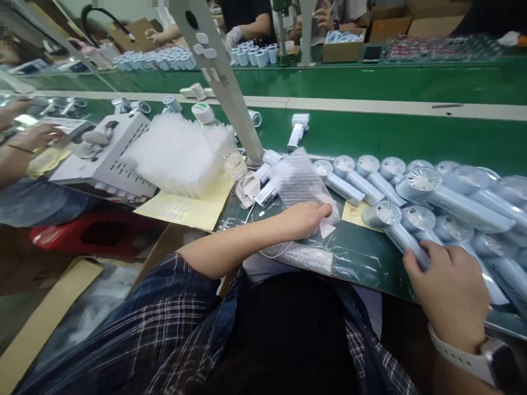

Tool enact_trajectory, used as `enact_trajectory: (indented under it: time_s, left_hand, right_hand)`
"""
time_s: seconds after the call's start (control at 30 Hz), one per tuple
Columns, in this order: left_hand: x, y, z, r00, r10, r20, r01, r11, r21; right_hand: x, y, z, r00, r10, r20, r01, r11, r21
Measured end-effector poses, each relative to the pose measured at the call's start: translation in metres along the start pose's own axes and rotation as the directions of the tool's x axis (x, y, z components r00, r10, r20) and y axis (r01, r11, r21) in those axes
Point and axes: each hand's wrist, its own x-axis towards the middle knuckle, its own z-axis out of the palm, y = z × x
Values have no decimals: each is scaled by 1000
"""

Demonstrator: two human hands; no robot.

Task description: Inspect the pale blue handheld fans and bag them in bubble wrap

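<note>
My left hand (307, 218) is closed on the lower end of a translucent plastic bag (302, 178), which is partly blurred above it. Over at the right, my right hand (453, 285) has its thumb and fingers around the handle end of a light blue device (401, 236) with a round, finned head. That device lies at the near left edge of a pile of similar blue devices (465, 208). Between my hands a yellow paper (356, 214) lies partly under the devices.
A stack of white bags (177, 153) rests on yellow paper beside a bottle (203, 113). A slanted metal post (230, 93) rises beyond my left hand. One device (298, 130) lies on the green belt (358, 134). A co-worker's hands (41, 137) are at far left, near a white machine (111, 148).
</note>
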Motion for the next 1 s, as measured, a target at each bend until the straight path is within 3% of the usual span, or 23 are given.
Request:
enact_trajectory:
  time_s: [0.07,0.13,0.33,0.4,0.5,0.57,0.63,0.7,0.73,0.77,0.83,0.9,1.0]
  left_hand:
    - [-4,-5,3,1000,0,3,0,993,-116]
    - [-6,-11,7,999,-36,-19,30,964,-264]
    - [11,-18,12,990,-113,-81,51,835,-548]
    - [19,-21,11,981,-187,-43,104,709,-697]
    - [22,-26,6,943,-333,5,179,495,-850]
    - [15,-26,1,928,-371,-33,162,483,-860]
    - [0,-20,-5,931,-319,-179,69,634,-770]
    - [-18,-11,-12,911,-150,-384,-55,879,-473]
    - [-27,-7,-16,890,-37,-455,-95,960,-263]
    - [-35,-3,-20,871,58,-488,-106,992,-72]
    - [-44,2,-30,854,132,-503,-71,988,138]
    - [-46,6,-38,861,159,-483,-55,974,221]
    - [-45,18,-47,865,335,-373,-188,907,378]
  right_hand:
    - [-1,-9,7,994,-86,72,88,996,-19]
    - [-6,-18,7,978,-109,175,91,990,107]
    - [-14,-62,11,977,-19,213,-77,897,435]
    - [-10,-79,17,969,-46,241,-84,861,501]
    - [-2,-94,24,960,-144,240,13,879,477]
    - [3,-98,24,961,-212,179,117,895,430]
    - [6,-101,18,953,-293,75,248,899,362]
    - [9,-102,8,929,-367,-45,364,887,285]
    - [11,-102,2,913,-397,-91,407,876,258]
    - [12,-102,-4,899,-421,-123,438,866,240]
    - [16,-100,-14,889,-428,-162,454,870,191]
    - [17,-98,-19,909,-387,-158,408,902,140]
    - [17,-92,-18,950,-309,-40,307,906,292]
